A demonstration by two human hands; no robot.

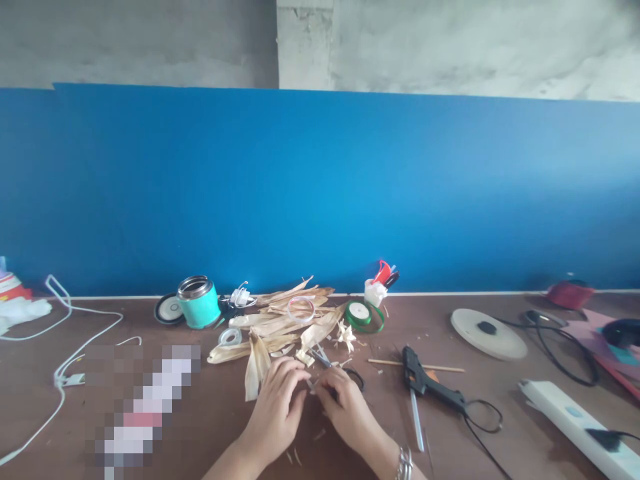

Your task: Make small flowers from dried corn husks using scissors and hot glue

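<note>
My left hand (277,400) and my right hand (345,403) meet on the brown table (200,433), fingers curled and pinched together over a small pale piece I cannot make out. Scissors (333,367) lie just beyond the fingertips, their black handle loops right of my right hand. A heap of dried corn husks (280,323) spreads behind the hands. A small husk flower (346,335) lies to the right of the heap. A bracelet shows on my right wrist.
A teal steel-lidded jar (199,302), tape rolls (230,337), a green ribbon spool (364,315) and a pen cup (376,288) stand behind. A black glue gun (433,385) with a glue stick, a thin wooden stick, a white disc (487,333), a power strip (575,420) and cables lie right. White cables lie left.
</note>
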